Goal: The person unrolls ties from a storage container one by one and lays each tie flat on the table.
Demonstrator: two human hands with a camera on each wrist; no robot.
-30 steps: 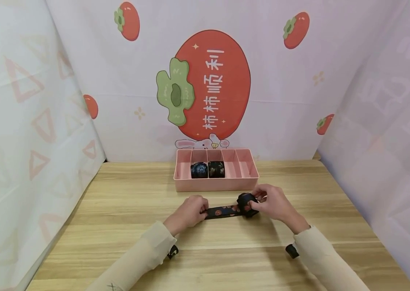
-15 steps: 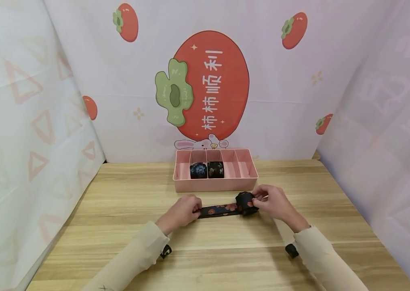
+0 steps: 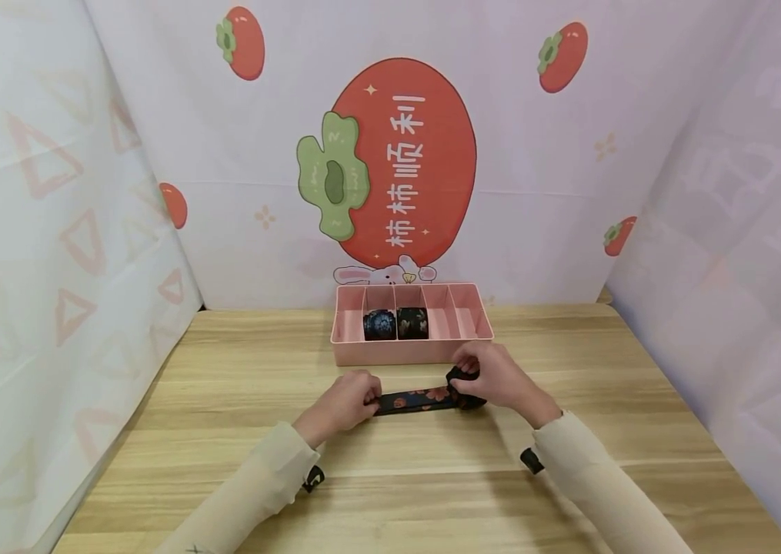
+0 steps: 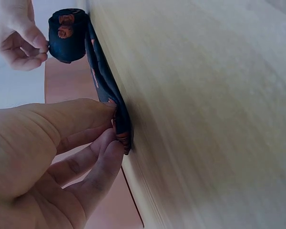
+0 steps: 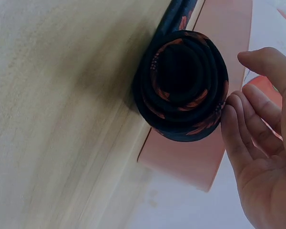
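A dark necktie with orange flowers (image 3: 418, 400) lies across the wooden table, partly rolled up. My left hand (image 3: 342, 404) pinches its flat end at the left; in the left wrist view thumb and fingertips meet on the folded cloth (image 4: 121, 131). At the right end stands the thick roll (image 5: 214, 90), its coils showing in the right wrist view. My right hand (image 3: 497, 377) is at this roll. Its fingertips (image 5: 231, 107) touch the roll's side with the fingers nearly straight, and the thumb (image 5: 260, 59) stands apart from the cloth.
Just behind the hands is a pink divided box (image 3: 397, 352). Two of its compartments hold a rolled blue-patterned tie (image 3: 379, 325) and a rolled black flowered tie (image 3: 412, 323). A printed cloth backdrop (image 3: 535, 254) rises behind the table.
My left hand has shifted slightly left with the tie's end. My right hand has moved left and up over the roll, which now sits a little further left.
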